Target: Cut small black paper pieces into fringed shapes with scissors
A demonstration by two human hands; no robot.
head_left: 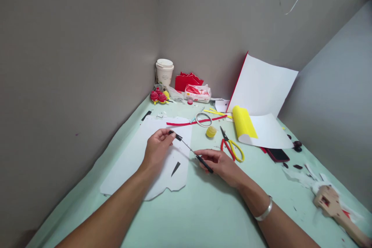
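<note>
My left hand (158, 145) pinches a small black piece (175, 136) between thumb and fingers, above a white sheet (130, 162). From that piece a thin metal rod (187, 145) slants down to a black handle-like part (205, 163), where the fingers of my right hand (219, 164) close round it. Whether rod and black parts are one tool, I cannot tell. A narrow black paper triangle (176, 169) lies on the sheet under my hands. Just beyond are a yellow roll (211, 131), a ring of tape (204, 120) and red-and-yellow-handled pliers (231, 148).
At the back stand a lidded paper cup (164, 71), red-and-yellow round ornaments (158, 96) and a tissue pack (198, 93). A red strip (181, 124) crosses the sheet's far edge. Yellow corrugated paper (244, 123), a phone (277, 155) and a glue gun (334, 207) lie right.
</note>
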